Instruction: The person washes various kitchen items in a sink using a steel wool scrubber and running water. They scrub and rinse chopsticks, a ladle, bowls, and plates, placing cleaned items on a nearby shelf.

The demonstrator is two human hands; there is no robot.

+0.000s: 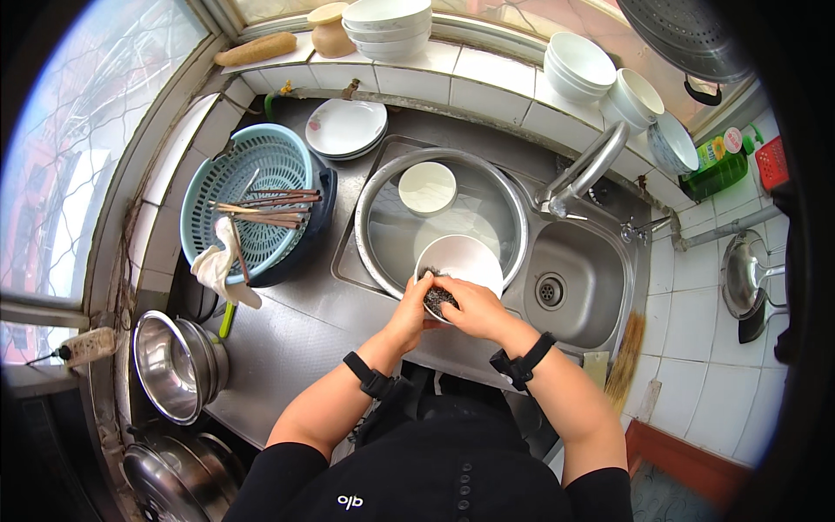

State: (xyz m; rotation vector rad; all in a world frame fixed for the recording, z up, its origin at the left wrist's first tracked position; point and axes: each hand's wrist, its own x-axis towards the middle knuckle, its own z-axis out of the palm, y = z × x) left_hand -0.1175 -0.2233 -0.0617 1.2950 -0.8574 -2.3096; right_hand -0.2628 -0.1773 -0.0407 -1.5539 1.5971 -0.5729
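Note:
My left hand point(409, 314) grips the near left rim of a white bowl point(471, 260), its thumb over the edge. Inside that bowl my right hand point(475, 309) presses a dark steel-wool scrubber point(438, 299) against the wall near the left rim. Both hands are over the near edge of a round stainless-steel basin point(363, 225) of cloudy water. A small white bowl point(427, 188) sits in the water towards the back. Another pale, round dish point(456, 228) lies under the surface, partly hidden by the held bowl.
Right of the basin are a curved faucet point(597, 160) and a sink bowl point(587, 261). To the left, a blue plastic colander point(277, 147) holds chopsticks point(267, 212), with a white cloth point(218, 267) over its rim. White plates point(346, 127) are stacked behind; steel bowls point(171, 365) stand front left.

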